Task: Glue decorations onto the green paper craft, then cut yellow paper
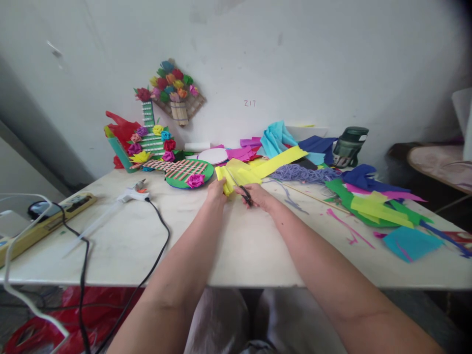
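My left hand point(217, 191) is closed on the near left edge of a piece of yellow crepe paper point(243, 172). In my right hand point(258, 195) is a pair of scissors point(245, 194) with dark handles, its blades pointing up and left across the yellow paper. Whether the blades are parted is too small to tell. A longer yellow strip point(283, 161) reaches back to the right from this paper. Just left of my left hand lies a green guitar-shaped craft point(173, 178) with brown sticks and a pink paper flower point(195, 181).
A glue gun point(134, 194) with its black cord and a power strip point(73, 209) lie at left. Purple yarn point(302, 173), a dark bottle point(350, 146) and coloured paper sheets point(413, 243) are at right. Paper flowers point(173, 81) hang on the wall.
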A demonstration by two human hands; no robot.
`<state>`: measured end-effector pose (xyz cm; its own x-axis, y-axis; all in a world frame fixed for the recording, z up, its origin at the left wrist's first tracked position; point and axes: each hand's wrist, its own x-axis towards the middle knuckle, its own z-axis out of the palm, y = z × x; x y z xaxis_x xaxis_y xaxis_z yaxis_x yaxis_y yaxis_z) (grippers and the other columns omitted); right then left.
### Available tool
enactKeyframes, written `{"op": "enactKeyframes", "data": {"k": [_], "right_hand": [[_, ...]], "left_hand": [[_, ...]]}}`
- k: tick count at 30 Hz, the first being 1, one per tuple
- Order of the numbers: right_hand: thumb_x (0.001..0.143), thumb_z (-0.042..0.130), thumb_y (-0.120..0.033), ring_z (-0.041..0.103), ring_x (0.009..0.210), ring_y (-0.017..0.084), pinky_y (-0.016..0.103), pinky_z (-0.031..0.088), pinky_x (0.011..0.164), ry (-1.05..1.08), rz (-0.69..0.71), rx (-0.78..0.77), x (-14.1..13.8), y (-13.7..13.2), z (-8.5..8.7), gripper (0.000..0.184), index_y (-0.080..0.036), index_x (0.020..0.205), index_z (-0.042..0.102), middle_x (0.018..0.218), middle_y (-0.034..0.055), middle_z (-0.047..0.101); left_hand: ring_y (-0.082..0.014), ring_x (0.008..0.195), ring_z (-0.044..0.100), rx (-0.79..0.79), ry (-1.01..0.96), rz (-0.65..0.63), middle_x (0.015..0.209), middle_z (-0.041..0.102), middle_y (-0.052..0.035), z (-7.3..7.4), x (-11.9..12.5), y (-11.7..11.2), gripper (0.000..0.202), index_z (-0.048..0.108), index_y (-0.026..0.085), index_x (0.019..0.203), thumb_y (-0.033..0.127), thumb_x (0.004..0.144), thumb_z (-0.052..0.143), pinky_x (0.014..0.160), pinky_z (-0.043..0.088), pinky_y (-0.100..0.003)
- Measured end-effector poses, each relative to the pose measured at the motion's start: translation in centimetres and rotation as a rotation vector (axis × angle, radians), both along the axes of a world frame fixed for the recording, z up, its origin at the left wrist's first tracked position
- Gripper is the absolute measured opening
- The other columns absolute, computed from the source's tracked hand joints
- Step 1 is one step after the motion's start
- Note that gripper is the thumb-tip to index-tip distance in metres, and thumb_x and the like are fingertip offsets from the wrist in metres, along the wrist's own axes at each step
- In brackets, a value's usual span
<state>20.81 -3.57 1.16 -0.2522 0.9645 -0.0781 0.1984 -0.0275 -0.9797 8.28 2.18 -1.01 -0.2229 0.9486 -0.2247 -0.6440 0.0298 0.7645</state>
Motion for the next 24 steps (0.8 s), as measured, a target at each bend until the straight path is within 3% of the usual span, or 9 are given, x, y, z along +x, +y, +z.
{"op": "enactKeyframes", "data": {"k": [24], "right_hand": [[0.07,0.068,-0.046,0.039,0.031,0.003,0.016,0.035,0.033,-0.017,-0.033,0.087,-0.5,0.9,-1.3,0.04,-0.016,0.056,0.046,0.042,-0.0062,0.045]], "left_hand": [[-0.0155,0.064,0.062,-0.016,-0.022,0.002,0.075,0.063,-0.007,0.3,0.0,-0.1,0.013,0.059,0.012,0.084,0.005,0.079,0.048,0.068,0.053,-0.031]]}}
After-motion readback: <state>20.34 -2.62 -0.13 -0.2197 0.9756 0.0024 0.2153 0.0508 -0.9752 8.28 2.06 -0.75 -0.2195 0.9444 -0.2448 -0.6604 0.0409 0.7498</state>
